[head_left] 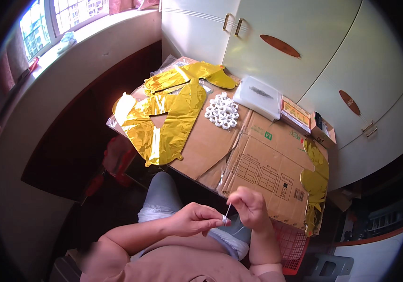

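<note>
Above my lap, my left hand (195, 219) is closed, with a small coil of white string (225, 219) wound around its fingertips. A taut length of the string rises from the coil to my right hand (248, 207), which pinches it just to the right and slightly higher. On the cardboard-covered table ahead lies a cluster of small white string coils (222, 111). Left of them a flat gold foil balloon (180, 113) with a triangular opening is spread out. Behind it lies another gold foil balloon (215, 76).
Flattened cardboard (253, 145) covers the table. A third gold foil piece (315, 174) hangs over its right edge. Along the back stand a translucent plastic box (258, 97), a flat printed box (295, 114) and a small open carton (323, 129). A red plastic basket (291, 246) sits below right.
</note>
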`<action>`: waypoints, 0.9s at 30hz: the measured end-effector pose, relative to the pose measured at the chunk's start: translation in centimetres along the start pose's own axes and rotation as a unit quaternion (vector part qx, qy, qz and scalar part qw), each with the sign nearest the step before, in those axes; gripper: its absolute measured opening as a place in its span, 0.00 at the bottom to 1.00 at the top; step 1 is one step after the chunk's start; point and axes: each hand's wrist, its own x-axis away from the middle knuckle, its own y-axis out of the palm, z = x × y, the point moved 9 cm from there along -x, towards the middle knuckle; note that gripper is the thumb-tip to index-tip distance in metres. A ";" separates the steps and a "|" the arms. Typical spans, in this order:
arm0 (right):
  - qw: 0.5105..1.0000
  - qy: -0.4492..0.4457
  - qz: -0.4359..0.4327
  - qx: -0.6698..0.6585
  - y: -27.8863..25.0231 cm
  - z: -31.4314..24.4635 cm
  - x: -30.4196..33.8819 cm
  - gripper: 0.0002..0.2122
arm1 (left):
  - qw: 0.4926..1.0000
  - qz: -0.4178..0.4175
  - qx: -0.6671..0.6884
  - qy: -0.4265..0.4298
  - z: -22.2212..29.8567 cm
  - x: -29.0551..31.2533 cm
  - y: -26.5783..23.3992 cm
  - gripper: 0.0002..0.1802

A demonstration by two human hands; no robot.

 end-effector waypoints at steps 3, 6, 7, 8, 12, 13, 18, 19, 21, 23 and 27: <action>0.996 -0.005 -0.034 -0.082 3.6 2.9 1.7 0.04 | 0.988 0.065 0.142 -0.015 1.2 -1.1 -2.8 0.13; 0.998 -0.049 -0.041 0.016 2.5 -1.1 0.3 0.04 | 0.988 0.141 0.066 0.008 -0.5 -1.3 -4.4 0.13; 0.998 -0.057 -0.006 0.033 1.3 -1.2 -0.1 0.04 | 0.990 0.137 -0.027 -0.021 -1.4 -0.7 -3.3 0.12; 0.999 -0.040 -0.001 0.036 0.4 -0.5 -1.0 0.04 | 0.996 0.081 0.011 -0.040 -2.1 -0.3 -1.2 0.11; 0.994 -0.015 -0.057 -0.088 4.1 2.3 -0.4 0.05 | 0.947 0.041 0.318 -0.018 -0.1 -1.0 -2.6 0.15; 0.994 0.023 -0.091 -0.055 4.7 2.1 0.5 0.04 | 0.926 0.106 0.363 0.011 0.7 -1.4 -3.9 0.15; 0.999 -0.034 0.007 0.021 0.5 1.5 -2.6 0.06 | 0.989 0.092 0.095 -0.064 -2.2 -1.0 -2.3 0.16; 1.000 -0.020 -0.002 -0.009 1.0 2.8 -2.1 0.07 | 0.988 0.063 0.117 -0.077 -2.0 -0.9 -1.4 0.16; 0.997 0.002 -0.025 -0.069 2.7 4.5 -1.5 0.07 | 0.958 0.043 0.280 -0.047 -1.2 -1.4 -2.2 0.15; 0.999 -0.027 -0.015 -0.027 3.7 3.9 -0.9 0.06 | 0.928 0.136 0.348 -0.013 -1.1 -1.7 -3.9 0.14; 0.981 -0.132 0.034 0.140 2.7 0.4 -1.1 0.07 | 0.970 0.158 0.184 0.002 -1.7 -1.8 -4.2 0.16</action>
